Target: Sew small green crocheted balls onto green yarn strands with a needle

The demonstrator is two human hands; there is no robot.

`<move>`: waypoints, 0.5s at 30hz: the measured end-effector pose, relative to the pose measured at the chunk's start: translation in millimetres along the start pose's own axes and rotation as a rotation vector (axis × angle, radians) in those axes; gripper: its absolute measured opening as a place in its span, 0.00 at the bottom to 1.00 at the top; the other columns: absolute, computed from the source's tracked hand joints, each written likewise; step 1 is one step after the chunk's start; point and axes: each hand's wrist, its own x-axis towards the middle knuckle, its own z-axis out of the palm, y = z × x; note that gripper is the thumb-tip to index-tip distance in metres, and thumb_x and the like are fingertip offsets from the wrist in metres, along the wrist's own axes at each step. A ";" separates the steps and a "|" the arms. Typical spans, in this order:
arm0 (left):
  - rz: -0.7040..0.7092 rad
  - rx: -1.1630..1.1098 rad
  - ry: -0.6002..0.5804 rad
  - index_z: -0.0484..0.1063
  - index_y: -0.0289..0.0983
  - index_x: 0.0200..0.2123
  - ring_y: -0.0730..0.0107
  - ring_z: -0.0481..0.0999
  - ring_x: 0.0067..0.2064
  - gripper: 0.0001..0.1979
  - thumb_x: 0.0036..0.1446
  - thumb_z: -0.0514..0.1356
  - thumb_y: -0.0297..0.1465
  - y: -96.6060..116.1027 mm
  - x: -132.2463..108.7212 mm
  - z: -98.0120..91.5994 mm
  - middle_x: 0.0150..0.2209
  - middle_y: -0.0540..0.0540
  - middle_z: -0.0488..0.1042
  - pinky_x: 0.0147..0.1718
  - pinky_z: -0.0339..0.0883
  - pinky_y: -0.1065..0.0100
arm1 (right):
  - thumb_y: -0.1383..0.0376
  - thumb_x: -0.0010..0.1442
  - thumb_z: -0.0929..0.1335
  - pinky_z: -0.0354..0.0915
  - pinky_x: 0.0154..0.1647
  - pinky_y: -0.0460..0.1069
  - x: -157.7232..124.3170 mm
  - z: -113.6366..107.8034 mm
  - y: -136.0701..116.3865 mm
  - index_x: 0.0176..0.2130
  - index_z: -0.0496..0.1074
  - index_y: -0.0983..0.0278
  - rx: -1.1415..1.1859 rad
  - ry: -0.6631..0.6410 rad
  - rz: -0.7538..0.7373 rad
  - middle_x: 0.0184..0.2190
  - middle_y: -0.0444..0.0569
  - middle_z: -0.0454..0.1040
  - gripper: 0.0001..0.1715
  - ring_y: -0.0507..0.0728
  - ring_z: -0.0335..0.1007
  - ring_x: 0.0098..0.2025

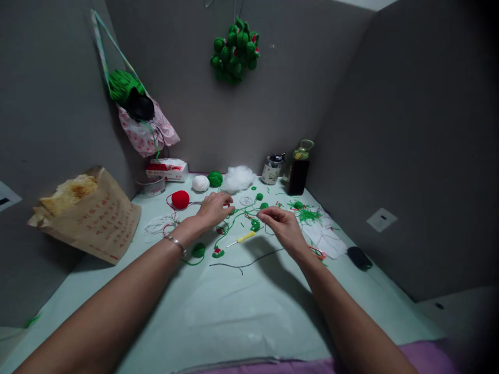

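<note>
My left hand [214,209] is low over the work surface, fingers curled and thumb close to them. A bit of red shows between its fingertips, but what they hold is unclear. A thin metallic piece [195,202] sticks out behind that hand. My right hand [284,228] pinches thumb and forefinger together on something too small to make out. Between the hands lie green yarn strands [237,215] and a small green crocheted piece [255,225]. A yellow-handled crochet hook [246,237] rests below them. Nearer me is a green, white and red crocheted piece [218,252].
Red yarn ball [180,199], white ball [200,183], green ball [214,179] and white stuffing [238,178] stand toward the back. A paper bag with bread [93,213] leans at left. Green scraps [310,214], a phone [299,177] and a black object [359,258] are at right.
</note>
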 end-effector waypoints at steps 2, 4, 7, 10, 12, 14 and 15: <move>-0.029 0.020 0.033 0.75 0.37 0.31 0.45 0.68 0.52 0.03 0.50 0.64 0.30 -6.2 10.3 14.8 0.39 0.38 0.77 0.53 0.57 0.51 | 0.56 0.54 0.73 0.61 0.30 0.47 -2.5 2.7 2.6 0.30 0.78 0.65 0.011 0.007 0.001 0.25 0.46 0.73 0.14 0.51 0.64 0.27; -0.040 0.007 0.039 0.73 0.38 0.29 0.45 0.68 0.52 0.04 0.47 0.66 0.27 -12.8 14.6 23.1 0.39 0.38 0.77 0.55 0.56 0.50 | 0.57 0.54 0.73 0.62 0.31 0.47 -2.3 2.4 4.9 0.30 0.78 0.65 0.013 0.015 0.001 0.26 0.46 0.74 0.13 0.52 0.65 0.28; -0.031 -0.062 0.034 0.74 0.39 0.32 0.48 0.68 0.53 0.06 0.47 0.66 0.26 -18.1 8.7 20.1 0.43 0.39 0.78 0.56 0.57 0.51 | 0.57 0.55 0.73 0.63 0.32 0.47 -1.3 -2.8 4.4 0.30 0.78 0.65 0.002 0.039 -0.015 0.28 0.47 0.74 0.12 0.53 0.67 0.30; -0.025 -0.195 0.031 0.74 0.39 0.45 0.55 0.71 0.55 0.12 0.56 0.62 0.31 -11.2 -13.1 2.3 0.52 0.41 0.76 0.56 0.62 0.55 | 0.59 0.57 0.72 0.63 0.32 0.47 -4.3 -7.4 -2.8 0.30 0.79 0.64 -0.019 0.043 -0.048 0.30 0.47 0.74 0.11 0.53 0.67 0.31; -0.064 -0.522 -0.015 0.71 0.39 0.52 0.58 0.73 0.56 0.16 0.60 0.61 0.33 0.5 -34.9 -12.3 0.54 0.41 0.75 0.55 0.65 0.58 | 0.60 0.60 0.71 0.62 0.33 0.47 -9.7 -7.0 -11.2 0.34 0.80 0.64 -0.018 0.012 -0.069 0.31 0.48 0.74 0.10 0.52 0.66 0.32; -0.194 -0.876 -0.056 0.72 0.41 0.54 0.59 0.75 0.54 0.19 0.59 0.64 0.34 13.9 -58.6 -23.9 0.54 0.43 0.75 0.55 0.66 0.59 | 0.62 0.62 0.70 0.62 0.33 0.47 -17.6 -2.9 -21.4 0.39 0.81 0.62 -0.019 -0.039 -0.093 0.33 0.48 0.74 0.10 0.52 0.66 0.33; -0.256 -0.998 -0.084 0.72 0.41 0.54 0.60 0.76 0.53 0.20 0.59 0.64 0.34 19.9 -69.7 -27.5 0.53 0.43 0.75 0.55 0.67 0.60 | 0.62 0.63 0.69 0.62 0.34 0.47 -22.1 0.4 -26.7 0.40 0.81 0.62 -0.025 -0.066 -0.108 0.33 0.47 0.74 0.10 0.52 0.66 0.34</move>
